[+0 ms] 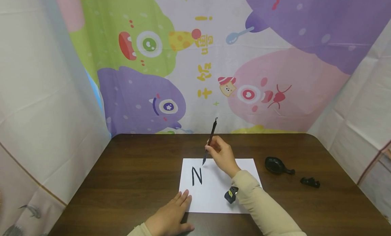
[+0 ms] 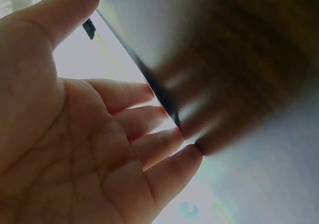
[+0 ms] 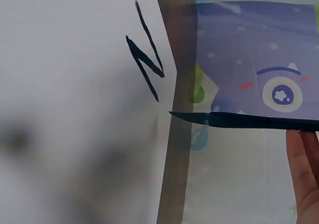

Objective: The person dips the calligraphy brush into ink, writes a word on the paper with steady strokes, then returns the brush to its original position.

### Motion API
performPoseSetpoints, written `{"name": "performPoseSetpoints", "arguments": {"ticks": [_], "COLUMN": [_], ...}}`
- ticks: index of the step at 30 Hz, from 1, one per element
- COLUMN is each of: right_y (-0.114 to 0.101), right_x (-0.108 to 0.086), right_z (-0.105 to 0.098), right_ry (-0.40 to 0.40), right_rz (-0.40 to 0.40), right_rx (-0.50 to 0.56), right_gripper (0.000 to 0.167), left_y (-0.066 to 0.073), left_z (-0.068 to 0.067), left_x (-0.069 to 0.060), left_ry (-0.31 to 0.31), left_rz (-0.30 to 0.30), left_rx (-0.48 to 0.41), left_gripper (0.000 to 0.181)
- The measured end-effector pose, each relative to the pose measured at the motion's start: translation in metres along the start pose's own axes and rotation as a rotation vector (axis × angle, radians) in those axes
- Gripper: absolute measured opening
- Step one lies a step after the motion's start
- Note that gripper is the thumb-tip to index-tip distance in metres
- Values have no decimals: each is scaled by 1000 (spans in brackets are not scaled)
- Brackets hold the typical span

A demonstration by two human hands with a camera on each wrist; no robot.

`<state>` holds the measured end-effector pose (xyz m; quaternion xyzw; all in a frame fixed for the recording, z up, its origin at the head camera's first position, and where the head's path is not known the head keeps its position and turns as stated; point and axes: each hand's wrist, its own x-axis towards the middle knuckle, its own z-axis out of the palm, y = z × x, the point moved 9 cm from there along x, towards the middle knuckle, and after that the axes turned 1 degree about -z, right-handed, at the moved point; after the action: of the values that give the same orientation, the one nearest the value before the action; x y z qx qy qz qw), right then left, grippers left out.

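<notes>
A sheet of white paper [image 1: 213,198] lies on the table, with a black letter N [image 1: 197,176] on its upper left part. Pinched in my right hand [image 1: 223,154] is a dark writing brush [image 1: 210,137], its handle leaning up and away. In the right wrist view the pointed tip of the brush [image 3: 189,117] shows beside the N [image 3: 144,59]; whether it touches the paper I cannot tell. My left hand [image 1: 171,212] rests with spread fingers on the paper's lower left edge. Its palm and straight fingers [image 2: 154,149] fill much of the left wrist view.
Right of the paper, a black gourd-shaped object [image 1: 276,165] and a small black object [image 1: 310,182] stand on the brown table [image 1: 131,181]. A wrist camera [image 1: 231,195] hangs under the right sleeve. Behind the table hangs a curtain [image 1: 201,117] with cartoon monsters.
</notes>
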<state>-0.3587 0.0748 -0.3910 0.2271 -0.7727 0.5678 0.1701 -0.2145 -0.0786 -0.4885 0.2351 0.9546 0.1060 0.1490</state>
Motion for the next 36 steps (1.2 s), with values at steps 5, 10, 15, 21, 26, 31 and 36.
{"name": "performPoseSetpoints", "arguments": {"ticks": [5, 10, 15, 21, 26, 31, 36], "right_y": [5, 5, 5, 3, 3, 3, 3], "right_x": [-5, -9, -11, -13, -13, -15, -17], "right_z": [3, 6, 6, 8, 8, 7, 6], "right_ry": [-28, -34, -26, -42, -56, -61, -62], "right_rz": [-10, -22, -46, -52, -54, -55, -54], "right_rx": [-11, -13, -46, -86, -97, -109, -110], "right_gripper": [15, 14, 12, 13, 13, 13, 14], "left_y": [1, -1, -2, -2, -1, 0, 1], "left_z": [-1, 1, 2, 1, 0, -1, -2], "left_x": [-1, 0, 1, 1, 0, 0, -1], "left_ry": [11, -5, -15, -17, -18, -12, -2], "left_rz": [2, -6, -17, -23, -25, -24, -13], "left_rx": [4, -1, -12, -19, -21, -17, -13], "left_gripper": [88, 89, 89, 89, 89, 89, 88]}}
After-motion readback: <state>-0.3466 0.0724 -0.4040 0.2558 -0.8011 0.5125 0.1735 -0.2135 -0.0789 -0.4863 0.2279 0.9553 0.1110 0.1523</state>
